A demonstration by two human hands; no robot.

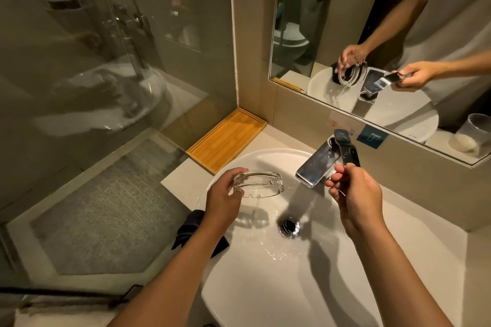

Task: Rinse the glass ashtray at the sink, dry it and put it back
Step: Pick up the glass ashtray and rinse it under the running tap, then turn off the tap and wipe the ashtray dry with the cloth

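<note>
My left hand [223,198] holds a clear round glass ashtray [259,184] by its left rim, tilted, above the left side of the white sink basin [265,287]. Water drips from the ashtray. My right hand [354,191] grips the end of the chrome faucet lever [346,148]. A stream of water runs from the chrome spout [316,164] down toward the drain [289,227].
A bamboo tray [227,138] lies on the counter in the back left corner. A dark cloth [190,231] hangs over the sink's left edge under my left forearm. A mirror [385,34] is behind the faucet, a glass shower wall [106,61] on the left.
</note>
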